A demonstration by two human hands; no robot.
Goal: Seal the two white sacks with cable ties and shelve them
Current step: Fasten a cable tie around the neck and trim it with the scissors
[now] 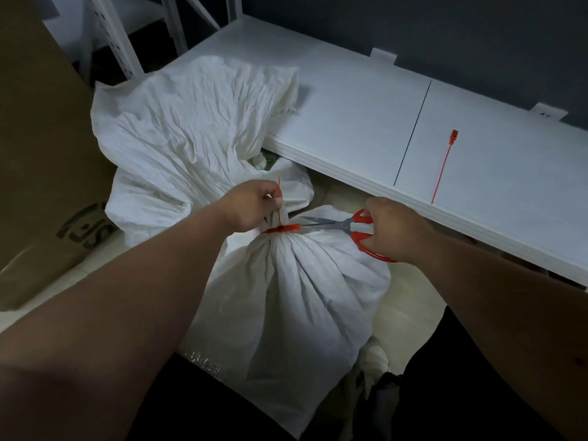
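A full white sack (302, 300) stands on the floor in front of me, its neck gathered and cinched by a red cable tie (281, 229). My left hand (251, 206) pinches the tie's upright tail just above the neck. My right hand (393, 229) grips red-handled scissors (346, 225), whose blades point left toward the tie's head. A second white sack (191, 128) slumps behind, its open top resting on the shelf's edge. Another red cable tie (444, 165) lies loose on the white shelf (366, 122).
A brown cardboard box (41, 154) stands at the left. White shelving uprights (127, 36) rise at the back left against a dark wall. My legs and a light shoe (377, 361) are at the bottom, on a pale tiled floor.
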